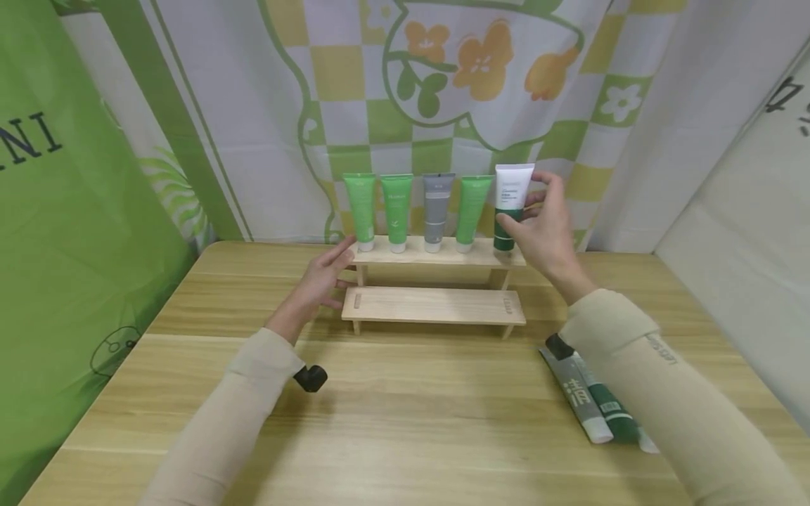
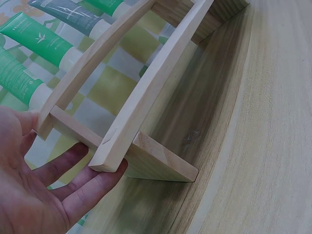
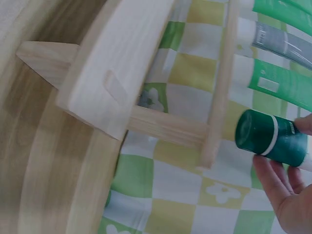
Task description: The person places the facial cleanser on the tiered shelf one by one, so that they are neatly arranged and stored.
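Note:
A two-tier wooden stand [image 1: 436,306] stands at the back of the table. My left hand [image 1: 320,275] is at its left end; in the left wrist view the thumb touches the upper board's end and the extended fingers [image 2: 100,190] touch the lower board. My right hand [image 1: 549,228] pinches a white and dark green squeeze tube [image 1: 511,190], cap down, over the upper board's right end. In the right wrist view, a gap shows between its green cap [image 3: 258,131] and the board. Green tubes [image 1: 362,204] and a grey tube [image 1: 436,204] stand cap down along the upper board.
On the table's right, by my right sleeve, lie a grey tube [image 1: 577,397] and a dark green and white tube [image 1: 612,407], partly covered by the arm. A patterned curtain [image 1: 354,84] hangs behind the stand. Green cloth [image 1: 63,246] hangs at the left.

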Motion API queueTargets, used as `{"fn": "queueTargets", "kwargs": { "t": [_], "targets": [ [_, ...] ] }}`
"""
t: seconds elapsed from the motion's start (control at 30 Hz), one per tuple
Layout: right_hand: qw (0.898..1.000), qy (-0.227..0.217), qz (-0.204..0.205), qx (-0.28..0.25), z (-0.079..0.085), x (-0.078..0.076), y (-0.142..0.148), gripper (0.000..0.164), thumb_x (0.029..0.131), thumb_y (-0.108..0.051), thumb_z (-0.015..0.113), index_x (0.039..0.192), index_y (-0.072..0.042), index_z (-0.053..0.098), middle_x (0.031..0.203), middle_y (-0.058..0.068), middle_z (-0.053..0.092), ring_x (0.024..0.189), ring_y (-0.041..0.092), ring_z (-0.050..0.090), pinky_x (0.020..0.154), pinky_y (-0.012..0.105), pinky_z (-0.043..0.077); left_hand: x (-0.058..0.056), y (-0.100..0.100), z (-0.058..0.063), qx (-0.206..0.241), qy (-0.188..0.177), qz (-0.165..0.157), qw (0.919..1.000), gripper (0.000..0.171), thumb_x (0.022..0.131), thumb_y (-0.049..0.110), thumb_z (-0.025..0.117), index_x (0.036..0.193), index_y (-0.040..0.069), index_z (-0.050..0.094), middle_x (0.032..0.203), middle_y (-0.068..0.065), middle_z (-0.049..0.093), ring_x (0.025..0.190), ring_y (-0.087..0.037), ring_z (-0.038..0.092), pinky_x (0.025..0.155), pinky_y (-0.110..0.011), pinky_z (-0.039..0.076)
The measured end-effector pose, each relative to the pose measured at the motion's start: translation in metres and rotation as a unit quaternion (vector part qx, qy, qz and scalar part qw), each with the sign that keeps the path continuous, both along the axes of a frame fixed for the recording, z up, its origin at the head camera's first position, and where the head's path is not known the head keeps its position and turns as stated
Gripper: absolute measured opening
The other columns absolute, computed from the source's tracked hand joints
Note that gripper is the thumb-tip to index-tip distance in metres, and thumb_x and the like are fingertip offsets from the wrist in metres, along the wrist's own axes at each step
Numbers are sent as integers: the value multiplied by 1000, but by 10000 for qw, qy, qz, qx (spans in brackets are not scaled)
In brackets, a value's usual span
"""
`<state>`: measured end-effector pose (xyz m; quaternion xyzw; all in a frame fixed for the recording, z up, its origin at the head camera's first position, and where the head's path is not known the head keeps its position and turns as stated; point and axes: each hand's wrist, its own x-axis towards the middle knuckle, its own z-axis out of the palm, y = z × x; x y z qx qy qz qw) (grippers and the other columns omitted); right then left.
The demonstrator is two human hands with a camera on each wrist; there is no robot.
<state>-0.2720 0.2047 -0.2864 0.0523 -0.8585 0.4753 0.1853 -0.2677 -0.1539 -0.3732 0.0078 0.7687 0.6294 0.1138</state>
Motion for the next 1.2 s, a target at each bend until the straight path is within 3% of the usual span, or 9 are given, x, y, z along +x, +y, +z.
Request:
{"fn": "queueTargets", "kwargs": {
  "t": [0.47,1.2],
  "targets": [
    [9976,618,-206,-233,-31,-2,-3,77,85,2,76,146,-8,30,118,16,51,106,28,57,96,43,48,1,2,2,23,-36,-53,10000,53,106,51,40,157,44,28,155,-16,35,125,-44,50,88,-65,50],
    [9957,851,-146,-336,-39,-5,-2,76,85,2,75,145,-10,30,115,16,53,104,28,58,96,42,48,1,1,1,6,-20,52,10000,52,107,49,41,157,42,30,151,-16,41,121,-42,54,86,-61,53]
  ]
}}
